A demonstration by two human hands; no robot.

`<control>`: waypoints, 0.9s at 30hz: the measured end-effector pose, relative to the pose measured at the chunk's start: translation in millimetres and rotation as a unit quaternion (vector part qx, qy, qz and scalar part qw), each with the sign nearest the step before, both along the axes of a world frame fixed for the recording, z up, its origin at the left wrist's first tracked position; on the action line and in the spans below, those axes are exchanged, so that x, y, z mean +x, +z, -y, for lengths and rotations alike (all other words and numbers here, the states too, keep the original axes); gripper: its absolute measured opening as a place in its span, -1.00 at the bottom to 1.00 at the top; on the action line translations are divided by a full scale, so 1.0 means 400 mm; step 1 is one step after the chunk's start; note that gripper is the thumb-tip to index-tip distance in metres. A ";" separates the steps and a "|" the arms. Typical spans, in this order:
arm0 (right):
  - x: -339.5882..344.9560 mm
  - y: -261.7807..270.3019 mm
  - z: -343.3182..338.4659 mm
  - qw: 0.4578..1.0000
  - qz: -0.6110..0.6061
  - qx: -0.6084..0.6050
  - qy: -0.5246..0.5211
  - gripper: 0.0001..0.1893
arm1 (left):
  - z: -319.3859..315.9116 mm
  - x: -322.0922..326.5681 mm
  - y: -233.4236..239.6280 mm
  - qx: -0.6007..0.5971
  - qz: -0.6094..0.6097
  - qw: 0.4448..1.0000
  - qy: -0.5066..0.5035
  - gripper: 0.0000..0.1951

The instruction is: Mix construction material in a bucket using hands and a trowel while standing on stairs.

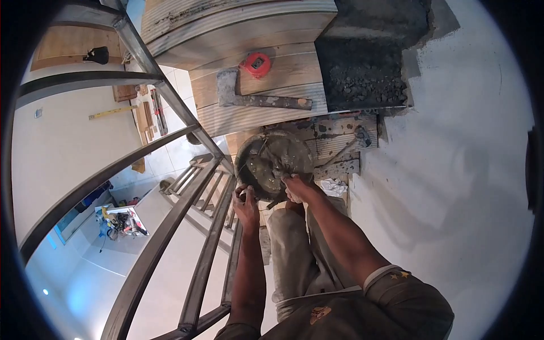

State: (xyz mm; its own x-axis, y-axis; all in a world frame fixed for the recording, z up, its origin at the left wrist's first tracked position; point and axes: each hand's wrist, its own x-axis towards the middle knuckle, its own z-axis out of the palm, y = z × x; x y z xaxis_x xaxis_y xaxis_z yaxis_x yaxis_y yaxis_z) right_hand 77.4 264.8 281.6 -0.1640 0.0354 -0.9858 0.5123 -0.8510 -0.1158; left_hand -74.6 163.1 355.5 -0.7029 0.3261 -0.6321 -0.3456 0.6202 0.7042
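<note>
A round bucket (307, 148) of wet grey mortar (265, 172) stands before my knees on the tiled steps. My right hand (297, 188) grips a mortar-coated hand tool, probably a trowel (278, 171), whose working end is in the mix. Most of its handle is hidden by my fingers. At the bucket's near left side, my left hand (245, 208) has its fingers curled at the rim, seemingly holding it. A thin wire handle (260, 148) lies across the bucket's left part.
On the step above lie a hatchet-like tool (272, 101) and a red tape measure (258, 65). A hammer (361, 137) and a white cloth (333, 187) are right of the bucket. Metal railing (165, 204) runs along my left, a white wall (446, 178) along my right. Rubble (365, 83) covers an untiled step part.
</note>
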 end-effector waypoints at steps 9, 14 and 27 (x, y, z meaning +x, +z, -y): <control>0.118 0.270 0.063 0.736 -0.191 0.533 0.370 -0.57 | 0.022 -0.024 0.011 0.005 -0.034 0.999 0.016 -0.72; 0.078 0.353 -0.005 0.849 0.074 0.338 0.400 -0.58 | 0.040 -0.035 0.015 -0.012 -0.017 0.999 0.027 -0.67; 0.080 0.022 0.054 0.623 -0.163 0.435 0.629 -0.67 | 0.009 -0.012 0.012 0.035 0.023 0.999 0.024 -0.69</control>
